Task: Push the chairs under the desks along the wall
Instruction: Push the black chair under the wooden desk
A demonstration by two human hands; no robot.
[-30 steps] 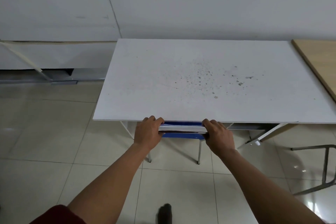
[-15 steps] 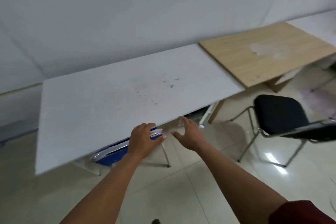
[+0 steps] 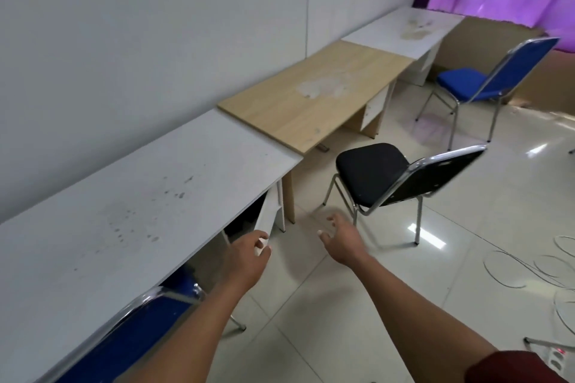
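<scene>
Hands: left hand [image 3: 249,255] & right hand [image 3: 342,236] both empty, fingers loose.
Black chair [image 3: 395,177]: out on floor, near wood desk [image 3: 314,93], facing it.
Handling: prob light, rigid steel frame, slides on tile.
Hold: backrest top rail.
Far blue chair [image 3: 485,78]: also out.

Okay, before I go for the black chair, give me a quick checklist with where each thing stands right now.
1. Both hands free: ok. The left hand and right hand hold nothing.
2. First blue chair tucked under the white desk: ok, only its backrest shows at the desk edge.
3. Black chair within reach: cannot tell; it stands ahead of the right hand, not touched.
4. Black chair lined up with the wooden desk: not ok, it sits out on the floor and angled.
5. Floor path to the black chair: ok, bare tiles; the cables lie off to the right.
6. Far blue chair: not ok, out from its desk.
</scene>
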